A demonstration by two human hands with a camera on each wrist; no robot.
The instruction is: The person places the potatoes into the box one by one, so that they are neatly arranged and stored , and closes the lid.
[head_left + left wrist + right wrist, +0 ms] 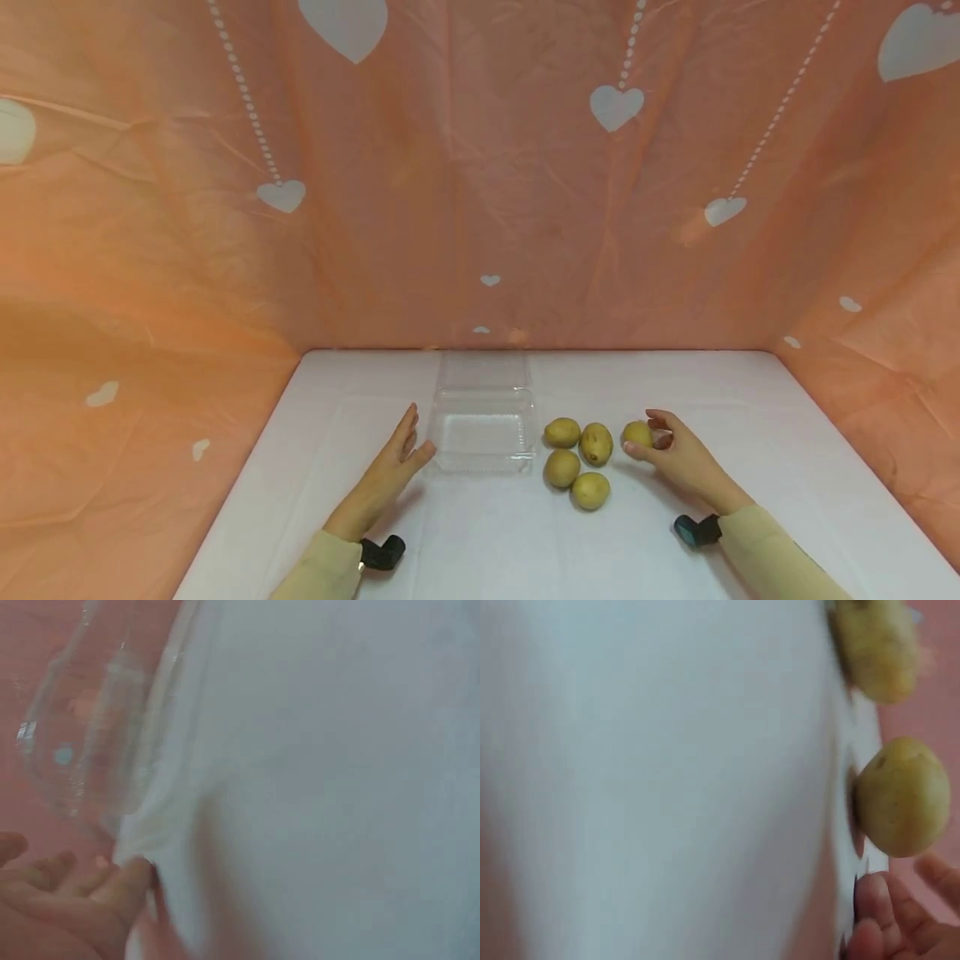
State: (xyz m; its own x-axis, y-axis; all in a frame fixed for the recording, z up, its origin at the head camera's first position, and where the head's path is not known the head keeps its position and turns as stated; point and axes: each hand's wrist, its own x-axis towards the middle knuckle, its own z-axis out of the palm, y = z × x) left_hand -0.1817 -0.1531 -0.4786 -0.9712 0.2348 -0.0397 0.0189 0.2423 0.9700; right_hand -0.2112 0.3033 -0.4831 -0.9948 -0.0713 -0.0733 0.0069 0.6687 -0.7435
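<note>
In the head view, my right hand (pixel 678 454) is at the right-most potato (pixel 638 434), thumb on its near side and fingers beyond it. The right wrist view shows this potato (pixel 904 797) resting on the white surface, with the spread fingers (pixel 904 900) right beside it. Several more yellow-brown potatoes (pixel 597 443) lie in a loose group to its left. My left hand (pixel 390 468), fingers extended and thumb apart, is beside the left wall of a clear plastic clamshell box (pixel 483 454). Nothing is in that hand.
The box's clear lid (pixel 483 369) is folded back toward the rear edge of the white-covered table (pixel 480 542). An orange cloth with pale hearts (pixel 480 208) hangs behind and at both sides. Dark wrist devices (pixel 697 531) sit at both cuffs.
</note>
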